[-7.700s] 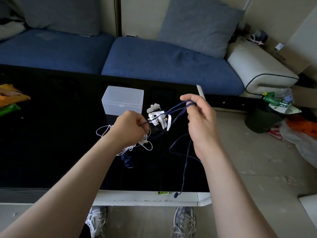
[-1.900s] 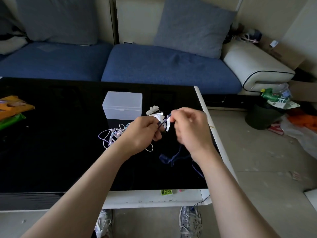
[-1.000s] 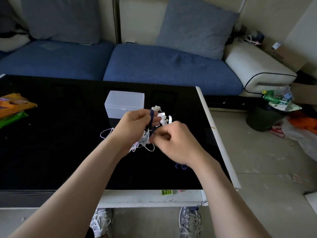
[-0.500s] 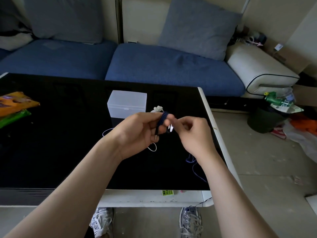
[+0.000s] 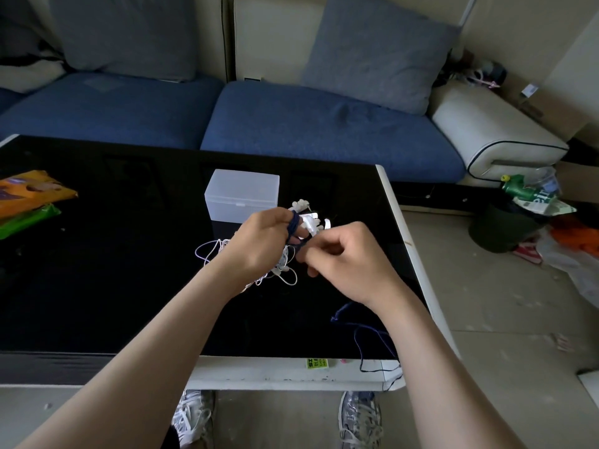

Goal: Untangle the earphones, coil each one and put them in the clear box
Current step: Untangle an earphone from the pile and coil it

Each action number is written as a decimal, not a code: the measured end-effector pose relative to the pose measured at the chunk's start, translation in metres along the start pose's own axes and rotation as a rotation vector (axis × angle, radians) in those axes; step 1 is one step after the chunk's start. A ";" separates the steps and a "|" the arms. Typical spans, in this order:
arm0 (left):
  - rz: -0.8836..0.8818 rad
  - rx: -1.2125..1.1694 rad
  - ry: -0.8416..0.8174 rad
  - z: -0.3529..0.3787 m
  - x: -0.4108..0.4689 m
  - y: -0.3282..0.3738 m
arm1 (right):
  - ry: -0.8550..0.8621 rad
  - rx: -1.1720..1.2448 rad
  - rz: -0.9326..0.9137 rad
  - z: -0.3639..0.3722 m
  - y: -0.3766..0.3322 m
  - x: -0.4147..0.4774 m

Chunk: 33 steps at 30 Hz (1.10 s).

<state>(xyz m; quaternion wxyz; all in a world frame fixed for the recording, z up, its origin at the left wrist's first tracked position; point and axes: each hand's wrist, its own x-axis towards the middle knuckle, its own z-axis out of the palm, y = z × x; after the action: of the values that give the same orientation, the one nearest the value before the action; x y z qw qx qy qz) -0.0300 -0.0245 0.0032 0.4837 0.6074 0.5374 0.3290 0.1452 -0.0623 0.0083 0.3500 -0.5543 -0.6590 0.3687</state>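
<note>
A dark blue earphone cable [image 5: 293, 227] is looped several times round the fingers of my left hand [image 5: 259, 244]. My right hand [image 5: 343, 257] pinches the same cable just right of those loops. The loose blue tail [image 5: 363, 335] trails under my right wrist and over the table's front edge. A tangle of white earphones [image 5: 282, 270] lies on the black table beneath my hands, partly hidden by them. The clear box [image 5: 242, 195], lid closed, stands just behind my left hand. Several small white pieces [image 5: 309, 218] lie right of the box.
The black glass table [image 5: 113, 270] has a white rim [image 5: 408, 254] on the right and front. Orange and green packets [image 5: 29, 202] lie at its left edge. A blue sofa [image 5: 291, 124] runs behind; a bin and rubbish [image 5: 518, 215] stand on the floor, right.
The blue cable has been wound onto my left fingers turn by turn. My right hand has dropped lower and closer, and the loose tail has grown shorter.
</note>
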 end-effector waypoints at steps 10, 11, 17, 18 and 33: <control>-0.123 -0.258 -0.240 -0.005 -0.012 0.017 | 0.275 -0.098 0.007 -0.015 0.014 0.003; -0.157 -0.372 -0.283 -0.005 -0.012 0.018 | 0.244 -0.119 0.026 -0.014 0.015 0.002; -0.100 -0.711 -0.206 -0.008 -0.007 0.022 | 0.031 -0.061 0.206 -0.005 0.018 0.001; -0.077 -0.685 -0.161 -0.007 -0.006 0.022 | -0.034 -0.043 0.225 -0.002 0.016 0.000; 0.045 -0.054 -0.241 -0.007 -0.014 0.014 | 0.315 0.080 -0.088 -0.004 -0.007 -0.004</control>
<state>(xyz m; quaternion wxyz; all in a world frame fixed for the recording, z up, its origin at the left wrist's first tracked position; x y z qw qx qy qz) -0.0347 -0.0358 0.0199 0.5537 0.6411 0.4526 0.2786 0.1460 -0.0662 0.0157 0.4866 -0.5615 -0.6044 0.2874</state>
